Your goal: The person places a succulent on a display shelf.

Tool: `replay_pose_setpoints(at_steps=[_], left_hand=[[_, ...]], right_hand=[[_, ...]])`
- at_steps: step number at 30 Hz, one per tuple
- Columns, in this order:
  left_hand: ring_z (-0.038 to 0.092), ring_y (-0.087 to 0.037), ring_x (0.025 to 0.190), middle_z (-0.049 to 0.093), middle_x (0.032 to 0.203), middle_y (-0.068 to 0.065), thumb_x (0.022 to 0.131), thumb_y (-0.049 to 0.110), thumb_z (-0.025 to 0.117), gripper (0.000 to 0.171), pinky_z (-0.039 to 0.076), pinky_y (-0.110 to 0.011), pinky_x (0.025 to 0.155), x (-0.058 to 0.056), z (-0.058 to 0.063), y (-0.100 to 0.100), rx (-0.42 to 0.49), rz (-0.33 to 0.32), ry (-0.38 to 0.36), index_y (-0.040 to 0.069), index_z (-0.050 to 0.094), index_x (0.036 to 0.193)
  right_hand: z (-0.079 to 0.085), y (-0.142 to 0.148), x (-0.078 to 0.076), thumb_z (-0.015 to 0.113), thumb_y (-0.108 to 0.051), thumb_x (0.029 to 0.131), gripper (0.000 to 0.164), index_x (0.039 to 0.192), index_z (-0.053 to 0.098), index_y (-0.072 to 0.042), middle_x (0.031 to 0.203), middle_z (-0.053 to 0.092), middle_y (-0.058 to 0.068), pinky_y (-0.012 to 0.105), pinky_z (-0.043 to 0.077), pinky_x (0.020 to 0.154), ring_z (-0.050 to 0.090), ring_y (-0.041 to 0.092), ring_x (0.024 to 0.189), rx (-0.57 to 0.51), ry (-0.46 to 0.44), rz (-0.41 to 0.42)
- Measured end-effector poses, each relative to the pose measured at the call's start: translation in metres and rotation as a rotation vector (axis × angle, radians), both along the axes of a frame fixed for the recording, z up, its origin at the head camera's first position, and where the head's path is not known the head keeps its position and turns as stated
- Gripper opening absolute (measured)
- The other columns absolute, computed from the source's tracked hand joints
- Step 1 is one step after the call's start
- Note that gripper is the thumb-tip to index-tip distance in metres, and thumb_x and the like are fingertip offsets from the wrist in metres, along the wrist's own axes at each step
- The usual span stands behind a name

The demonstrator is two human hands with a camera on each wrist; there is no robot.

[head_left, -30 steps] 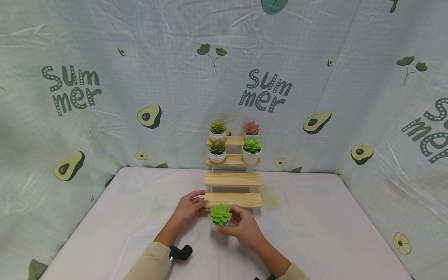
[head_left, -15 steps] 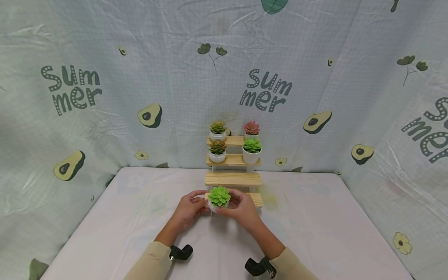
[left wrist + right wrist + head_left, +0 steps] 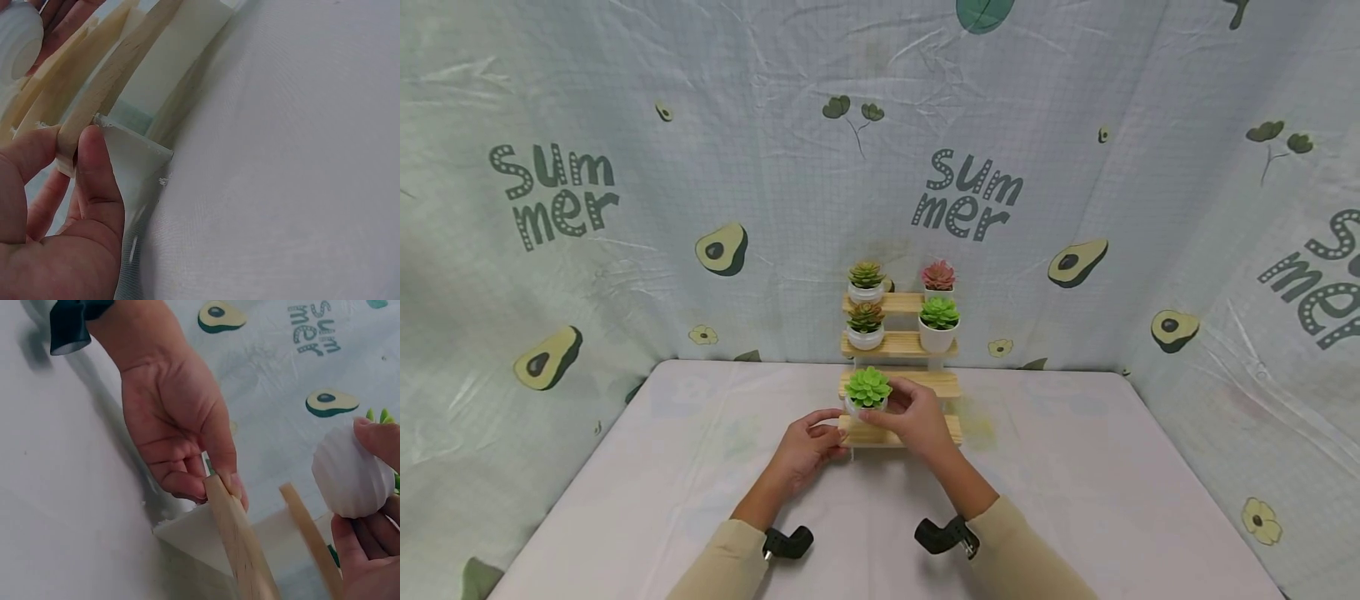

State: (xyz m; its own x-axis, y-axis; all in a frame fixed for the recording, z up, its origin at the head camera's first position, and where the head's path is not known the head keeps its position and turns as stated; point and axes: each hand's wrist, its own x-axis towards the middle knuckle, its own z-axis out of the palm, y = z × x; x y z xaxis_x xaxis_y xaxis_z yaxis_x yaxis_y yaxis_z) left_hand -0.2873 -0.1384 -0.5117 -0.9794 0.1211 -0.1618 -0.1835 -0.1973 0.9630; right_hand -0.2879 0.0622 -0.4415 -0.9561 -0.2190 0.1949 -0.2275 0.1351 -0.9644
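My right hand (image 3: 922,423) grips a white ribbed pot with a bright green succulent (image 3: 868,388), held at the left part of the third tier of a wooden step shelf (image 3: 917,430). In the right wrist view the pot (image 3: 351,472) sits between thumb and fingers, apart from the boards. My left hand (image 3: 805,450) pinches the left end of the lowest board (image 3: 94,106) between thumb and fingers. Whether the pot touches the third board is hidden in the head view.
On the upper two tiers stand several potted succulents: a yellow-green one (image 3: 867,275), a pink one (image 3: 939,277), a brownish one (image 3: 866,321) and a green one (image 3: 938,317). A white cloth (image 3: 1037,500) covers the table; a printed curtain (image 3: 805,192) hangs behind.
My right hand has carried the green potted succulent up and away from me, from in front of the lowest board to the third tier. My left hand stays on the board's end.
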Motion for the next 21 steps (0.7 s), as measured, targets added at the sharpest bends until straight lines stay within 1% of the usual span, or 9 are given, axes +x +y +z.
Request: replay_pose_setpoints(at_steps=[6,10,13,18,19,21], left_hand=[[0.065,-0.017,0.077,0.066,0.089,-0.007,0.085,0.002,0.066,0.044,0.059,-0.029,0.069,-0.001,-0.001,-0.001,-0.004,0.003,0.008,0.001,0.052,0.127],[0.065,-0.017,0.076,0.065,0.090,-0.007,0.086,0.002,0.065,0.043,0.059,-0.029,0.069,0.000,0.000,-0.002,-0.012,0.012,-0.007,0.003,0.053,0.127],[0.065,-0.017,0.076,0.065,0.090,-0.008,0.086,0.001,0.065,0.042,0.059,-0.030,0.070,0.001,0.000,-0.002,-0.017,0.015,-0.016,0.005,0.054,0.127],[0.065,-0.016,0.076,0.066,0.089,-0.006,0.086,0.002,0.064,0.044,0.059,-0.029,0.069,0.001,-0.001,-0.002,-0.014,-0.002,-0.005,0.003,0.052,0.129],[0.065,-0.016,0.076,0.066,0.088,-0.006,0.087,0.002,0.064,0.045,0.059,-0.028,0.069,0.001,-0.001,-0.002,-0.012,-0.007,-0.002,0.002,0.051,0.129],[0.065,-0.015,0.075,0.066,0.087,-0.004,0.087,0.002,0.064,0.046,0.059,-0.028,0.069,0.002,0.000,-0.002,-0.004,-0.017,0.003,0.001,0.049,0.130]], right_hand=[[0.001,-0.004,-0.011,0.084,-0.037,0.067,0.062,0.121,0.063,-0.016,0.117,0.064,0.003,0.028,0.053,0.091,0.063,0.015,0.106,0.025,0.023,-0.039],[0.004,-0.005,-0.017,0.085,-0.035,0.066,0.060,0.120,0.064,-0.018,0.114,0.066,0.002,0.026,0.054,0.089,0.063,0.014,0.103,0.011,0.006,-0.049],[0.009,-0.005,-0.017,0.084,-0.030,0.069,0.057,0.120,0.064,-0.016,0.115,0.066,0.005,0.027,0.055,0.088,0.064,0.017,0.103,0.014,-0.012,-0.050],[0.008,-0.006,-0.023,0.084,-0.033,0.068,0.056,0.118,0.064,-0.017,0.113,0.066,0.005,0.028,0.056,0.086,0.065,0.017,0.101,0.016,-0.011,-0.069],[0.004,-0.005,-0.027,0.085,-0.035,0.066,0.057,0.117,0.065,-0.019,0.112,0.067,0.003,0.027,0.056,0.086,0.065,0.015,0.100,0.009,-0.007,-0.073],[0.004,-0.006,-0.028,0.085,-0.035,0.066,0.057,0.117,0.065,-0.018,0.111,0.067,0.003,0.027,0.056,0.085,0.065,0.015,0.100,0.010,-0.006,-0.078]])
